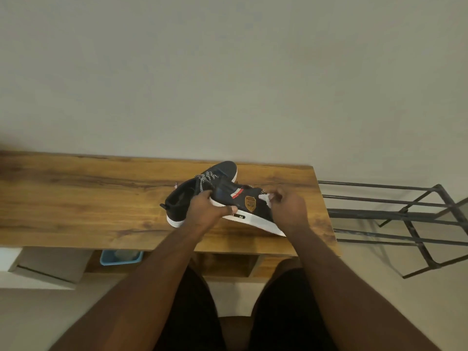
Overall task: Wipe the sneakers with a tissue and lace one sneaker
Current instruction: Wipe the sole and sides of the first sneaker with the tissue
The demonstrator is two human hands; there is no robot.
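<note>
A: What's the setting?

B: A plain pale wall fills the upper half of the frame, with a wood-grain tabletop (76, 198) across the middle. A black metal rack (405, 219) stands at the right edge, and a small blue basket (121, 257) shows below the tabletop's near edge, lower left of centre.

A: And the shoes?

B: A near sneaker (249, 206) is dark, almost black, with a white sole, a red and white stripe and a tan shield-shaped badge on its side. It is tilted, sole toward the camera. A second dark sneaker (222, 171) lies just behind it, toward the wall, with speckled black-and-white laces (206, 181) loose over its top.

A: How are the hands placed?

B: Both forearms reach up from the bottom of the frame. The left hand (210, 211) is clamped on the near sneaker around its heel end, thumb along the white sole. The right hand (288, 209) is curled tightly around a white tissue (266, 197), pressing it on the sneaker's toe end.

A: So the sneaker sits between them?

B: Yes, centre frame, spanning both hands over the tabletop.
</note>
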